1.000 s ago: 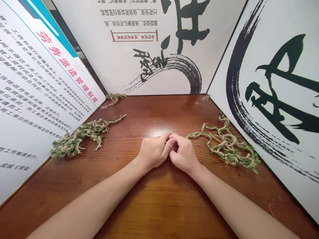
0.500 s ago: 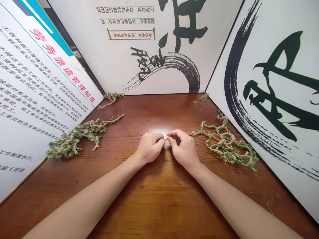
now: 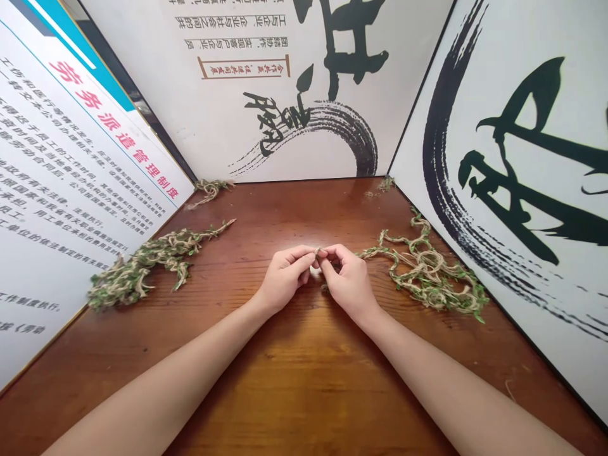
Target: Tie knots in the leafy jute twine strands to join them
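Observation:
Over the middle of the wooden table, my left hand point(image 3: 287, 277) and my right hand point(image 3: 348, 277) meet fingertip to fingertip. Both are closed in a pinch on a small piece of twine point(image 3: 318, 252), most of it hidden by the fingers. A bit of green shows below my right fingers. To the right lies a loose, tangled heap of leafy twine point(image 3: 427, 272), beige cord with small green leaves; one strand of it reaches towards my right hand. A denser bundle of leafy twine point(image 3: 147, 263) rests on the left, apart from my left hand.
The brown table point(image 3: 304, 392) is walled in by a printed board on the left point(image 3: 71, 158), a white panel at the back point(image 3: 190, 126) and another on the right point(image 3: 522, 164). Small leafy scraps point(image 3: 213, 187) lie in the back left corner, others point(image 3: 387, 183) back right.
My fingertips have come together, and the left fingers have opened out from a fist into a pinch on the twine. The view has shifted slightly; the heaps lie as before.

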A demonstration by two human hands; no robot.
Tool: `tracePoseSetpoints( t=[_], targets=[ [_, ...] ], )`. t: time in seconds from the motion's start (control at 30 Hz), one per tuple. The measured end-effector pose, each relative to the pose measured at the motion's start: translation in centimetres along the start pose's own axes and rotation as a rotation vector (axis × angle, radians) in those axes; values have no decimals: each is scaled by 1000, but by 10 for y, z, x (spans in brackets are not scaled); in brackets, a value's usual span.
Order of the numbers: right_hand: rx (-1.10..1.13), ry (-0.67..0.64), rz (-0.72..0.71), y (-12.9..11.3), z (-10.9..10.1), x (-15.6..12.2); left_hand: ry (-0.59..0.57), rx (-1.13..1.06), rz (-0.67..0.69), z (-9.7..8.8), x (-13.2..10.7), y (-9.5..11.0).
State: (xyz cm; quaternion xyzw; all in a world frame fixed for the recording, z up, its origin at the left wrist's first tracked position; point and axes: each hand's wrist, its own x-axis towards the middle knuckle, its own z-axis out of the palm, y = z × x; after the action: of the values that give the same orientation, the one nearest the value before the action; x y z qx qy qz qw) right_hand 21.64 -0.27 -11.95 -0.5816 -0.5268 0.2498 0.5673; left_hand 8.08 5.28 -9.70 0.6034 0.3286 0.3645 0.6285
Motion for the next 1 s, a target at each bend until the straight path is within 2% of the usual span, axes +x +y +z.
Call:
tracePoseSetpoints(
  t=[0.17, 0.37, 0.6, 0.77, 0.87, 1.0],
  targets=[
    [-42, 7, -40, 3, 0, 1, 53, 92, 35, -1, 0, -3],
    [44, 38, 69, 6, 1, 3, 90, 107, -51, -2, 1, -5],
    [47, -25, 89, 4, 0, 1, 92, 6, -47, 0, 2, -4],
    [-18, -43, 27, 1, -1, 1, 52, -92, -61, -3, 3, -5],
    [-46, -34, 0, -1, -1, 1, 53, -25, -35, -2, 2, -4],
    [-6, 3, 40, -1, -1, 2, 105, 31, -27, 0, 2, -3]
  ],
)
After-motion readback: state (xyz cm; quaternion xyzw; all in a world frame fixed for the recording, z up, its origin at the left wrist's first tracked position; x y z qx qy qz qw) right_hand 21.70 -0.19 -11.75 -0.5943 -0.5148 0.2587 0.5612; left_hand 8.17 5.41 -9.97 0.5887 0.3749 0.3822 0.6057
